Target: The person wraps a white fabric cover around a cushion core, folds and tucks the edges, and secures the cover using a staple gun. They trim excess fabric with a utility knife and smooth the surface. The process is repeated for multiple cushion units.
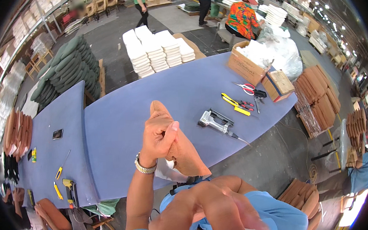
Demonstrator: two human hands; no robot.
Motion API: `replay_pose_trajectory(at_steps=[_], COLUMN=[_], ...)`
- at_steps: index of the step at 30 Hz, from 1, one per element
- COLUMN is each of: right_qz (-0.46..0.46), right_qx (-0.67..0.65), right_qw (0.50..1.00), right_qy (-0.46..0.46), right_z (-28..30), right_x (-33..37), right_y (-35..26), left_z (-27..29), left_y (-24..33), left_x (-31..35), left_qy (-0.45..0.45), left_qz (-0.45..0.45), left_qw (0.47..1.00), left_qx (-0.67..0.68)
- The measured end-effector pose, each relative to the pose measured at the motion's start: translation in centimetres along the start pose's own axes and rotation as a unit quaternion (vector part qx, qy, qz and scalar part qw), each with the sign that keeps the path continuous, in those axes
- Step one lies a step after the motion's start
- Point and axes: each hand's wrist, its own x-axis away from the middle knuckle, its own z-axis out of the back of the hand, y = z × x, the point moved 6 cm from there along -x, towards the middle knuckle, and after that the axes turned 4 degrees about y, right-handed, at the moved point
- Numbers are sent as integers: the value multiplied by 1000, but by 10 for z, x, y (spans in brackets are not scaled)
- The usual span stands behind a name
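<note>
Left hand (158, 137) is clamped on the brown piece (187, 153), which I see over the near edge of the blue table (123, 114). Right hand (217, 205) blurs near the lens; I cannot tell its grip.

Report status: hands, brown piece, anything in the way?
Left hand grips the brown piece by the blue table. Right hand blurred near the camera, blocking the lower view; grip unclear. Silver staple gun lies apart from the piece.
</note>
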Motion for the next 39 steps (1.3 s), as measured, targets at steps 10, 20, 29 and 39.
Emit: replay_pose_trajectory(at_steps=[10, 20, 29, 39], right_qz=[-98, -164, -33, -166], right_qx=[20, -98, -23, -83], right_qw=[995, 981, 991, 982], right_qy=[-4, 12, 131, -24], right_z=[-16, -24, -36, -6], right_x=[-23, -33, -38, -11], right_y=[-7, 4, 3, 18], left_z=[7, 13, 12, 17], left_y=[10, 8, 5, -1], left_x=[12, 21, 18, 20], left_qy=[27, 54, 48, 44], left_qz=[-20, -6, 5, 3], left_qw=[999, 998, 999, 998], left_qx=[-12, -18, -23, -34])
